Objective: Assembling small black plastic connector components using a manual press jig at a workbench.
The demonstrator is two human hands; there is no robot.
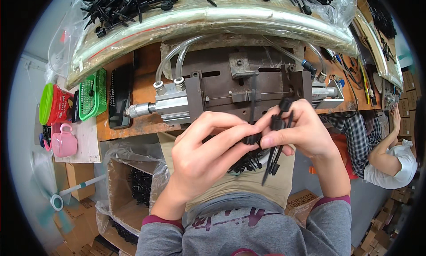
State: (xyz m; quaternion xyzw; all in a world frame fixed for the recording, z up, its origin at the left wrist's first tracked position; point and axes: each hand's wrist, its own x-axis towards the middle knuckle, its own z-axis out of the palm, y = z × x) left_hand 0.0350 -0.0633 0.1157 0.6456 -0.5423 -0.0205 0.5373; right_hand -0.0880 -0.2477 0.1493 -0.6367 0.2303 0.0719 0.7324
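Observation:
Both of my hands are raised together over my lap, in front of a dark metal fixture (213,61). Between the fingertips of my left hand (195,156) is one black plastic stemmed part (253,100), its thin stem pointing up toward the fixture and blurred. My right hand (304,131) holds several similar black stemmed parts (276,158), which hang down past the thumb. Its fingertips meet those of the left at the single part's thick end, partly hidden by fingers. Below, more black parts (246,165) lie in a light-rimmed container on my lap.
Pneumatic cylinders (171,105) with clear hoses flank the fixture. Behind it, a plastic-covered ledge (213,23) bears heaped black parts. Left stand a green basket (93,96), black tray (120,96) and pink mug (65,140). A lined carton (122,180) holds more parts. Another person (390,163) sits right.

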